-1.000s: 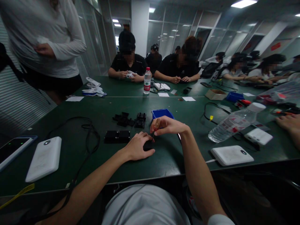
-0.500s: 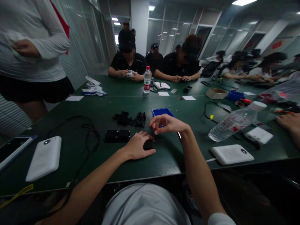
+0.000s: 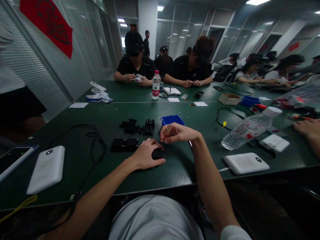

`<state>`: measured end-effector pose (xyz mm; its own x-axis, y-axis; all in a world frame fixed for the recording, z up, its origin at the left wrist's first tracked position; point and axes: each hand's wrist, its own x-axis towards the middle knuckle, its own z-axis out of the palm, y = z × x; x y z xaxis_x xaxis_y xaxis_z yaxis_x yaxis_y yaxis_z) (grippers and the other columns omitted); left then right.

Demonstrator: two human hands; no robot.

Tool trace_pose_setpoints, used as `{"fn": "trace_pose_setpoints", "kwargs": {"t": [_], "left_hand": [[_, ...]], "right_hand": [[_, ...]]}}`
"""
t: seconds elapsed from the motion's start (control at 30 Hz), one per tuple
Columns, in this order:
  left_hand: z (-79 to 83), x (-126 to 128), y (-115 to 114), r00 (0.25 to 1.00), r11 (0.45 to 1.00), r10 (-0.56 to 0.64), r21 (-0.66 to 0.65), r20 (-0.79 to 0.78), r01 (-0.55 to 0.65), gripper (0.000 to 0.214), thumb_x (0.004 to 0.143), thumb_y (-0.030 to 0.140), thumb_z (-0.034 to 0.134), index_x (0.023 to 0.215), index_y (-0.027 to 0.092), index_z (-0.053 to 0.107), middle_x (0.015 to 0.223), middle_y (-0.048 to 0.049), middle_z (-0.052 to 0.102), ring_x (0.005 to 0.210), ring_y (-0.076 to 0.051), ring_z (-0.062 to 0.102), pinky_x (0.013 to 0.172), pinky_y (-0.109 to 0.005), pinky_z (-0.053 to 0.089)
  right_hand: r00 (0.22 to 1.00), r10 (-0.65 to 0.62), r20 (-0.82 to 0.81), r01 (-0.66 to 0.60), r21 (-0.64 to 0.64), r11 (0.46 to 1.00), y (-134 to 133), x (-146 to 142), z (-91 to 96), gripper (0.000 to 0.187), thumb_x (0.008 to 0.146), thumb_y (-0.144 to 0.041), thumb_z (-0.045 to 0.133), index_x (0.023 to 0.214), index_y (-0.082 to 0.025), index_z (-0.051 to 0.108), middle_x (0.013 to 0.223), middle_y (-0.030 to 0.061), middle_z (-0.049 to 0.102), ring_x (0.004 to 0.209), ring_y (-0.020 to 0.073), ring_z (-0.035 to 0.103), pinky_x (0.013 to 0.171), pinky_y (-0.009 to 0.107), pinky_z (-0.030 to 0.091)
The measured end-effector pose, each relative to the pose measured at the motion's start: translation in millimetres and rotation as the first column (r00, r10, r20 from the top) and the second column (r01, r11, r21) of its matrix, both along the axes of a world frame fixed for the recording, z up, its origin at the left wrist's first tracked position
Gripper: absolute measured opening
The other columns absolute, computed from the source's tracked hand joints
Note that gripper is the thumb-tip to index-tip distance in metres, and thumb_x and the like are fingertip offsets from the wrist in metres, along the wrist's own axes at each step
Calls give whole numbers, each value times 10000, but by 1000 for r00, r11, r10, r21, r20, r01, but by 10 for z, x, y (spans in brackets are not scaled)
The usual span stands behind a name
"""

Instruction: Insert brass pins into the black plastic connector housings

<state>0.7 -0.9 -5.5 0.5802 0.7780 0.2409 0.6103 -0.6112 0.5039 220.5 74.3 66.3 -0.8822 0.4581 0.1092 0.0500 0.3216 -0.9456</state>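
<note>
My right hand (image 3: 180,132) grips a screwdriver (image 3: 168,130) by its brownish, see-through handle. The shaft points down at a small black plastic part (image 3: 157,153) on the green table. Around that part my left hand (image 3: 148,154) is closed, pressing it to the tabletop between thumb and fingers; much of the part is hidden. Left of my left hand lies a black two-section case (image 3: 124,145). Beyond it are black plastic pieces (image 3: 131,126) and another black block (image 3: 149,127). Just behind my right hand stands a blue tray (image 3: 172,120), partly covered by the hand.
A white power bank (image 3: 46,170) and a phone (image 3: 16,160) lie at left beside a black cable (image 3: 93,151). At right are a tilted water bottle (image 3: 251,128) and another white power bank (image 3: 246,163). An upright bottle (image 3: 156,86) stands farther back; co-workers sit across the table.
The standing person at left has moved out toward the left edge, uncovering a red wall hanging. My hands stay nearly in place, with the screwdriver still on the black part.
</note>
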Motion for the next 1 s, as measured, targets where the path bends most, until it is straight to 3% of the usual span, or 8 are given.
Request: {"fn": "trace_pose_setpoints", "kwargs": {"t": [0.17, 0.43, 0.5, 0.63, 0.87, 1.0], "left_hand": [[4, 2, 3, 1000, 1000, 11, 16, 16, -11, 464, 787, 458, 832, 1166, 215, 720, 1205, -110, 655, 1130, -317, 594, 1034, -513, 511], [25, 12, 4, 1000, 1000, 3, 0, -22, -3, 423, 816, 467, 812, 1157, 224, 757, 1209, -103, 688, 1130, -325, 587, 1023, -526, 510], [28, 13, 9, 999, 1000, 3, 1, -33, -3, 434, 818, 473, 811, 1163, 215, 761, 1195, -104, 691, 1126, -326, 587, 1028, -524, 505], [29, 12, 18, 998, 1000, 4, 7, -57, -4, 454, 820, 494, 804, 1171, 209, 761, 1150, -105, 695, 1112, -327, 591, 1025, -521, 501], [8, 7, 14, 1000, 1000, 17, 14, -11, -16, 499, 793, 461, 830, 1203, 207, 701, 1230, -107, 679, 1143, -325, 611, 1057, -511, 490], [9, 7, 16, 1000, 1000, -6, 15, 18, 6, 424, 795, 419, 834, 1143, 217, 702, 1223, -95, 688, 1128, -308, 634, 1049, -494, 497]], "right_hand": [[999, -12, 35, 9, 74, 997, 21, -14, -1, 131, 885, -239, 770, 910, -114, 737, 876, 33, 701, 730, 103, 607, 657, 214, 485], [999, -35, -12, 36, 61, 997, 32, -30, -63, 191, 847, -268, 811, 780, -123, 706, 1045, 72, 734, 800, 116, 625, 711, 244, 517], [998, -67, -12, 67, 23, 997, 18, -33, -49, 183, 799, -238, 848, 875, -120, 731, 994, 53, 723, 776, 108, 623, 689, 232, 516], [995, -97, -8, 96, -72, 993, -4, -19, -27, 408, 746, -174, 878, 1115, -125, 713, 835, -11, 686, 741, 104, 649, 674, 215, 524], [997, -75, -30, 71, -120, 990, -2, -3, -33, 429, 765, -183, 871, 1146, -118, 686, 820, 3, 722, 753, 130, 709, 710, 244, 571], [997, -72, -34, 68, -112, 991, -6, 4, -23, 430, 778, -188, 863, 1160, -111, 682, 860, 33, 752, 795, 145, 736, 735, 251, 583]]}}
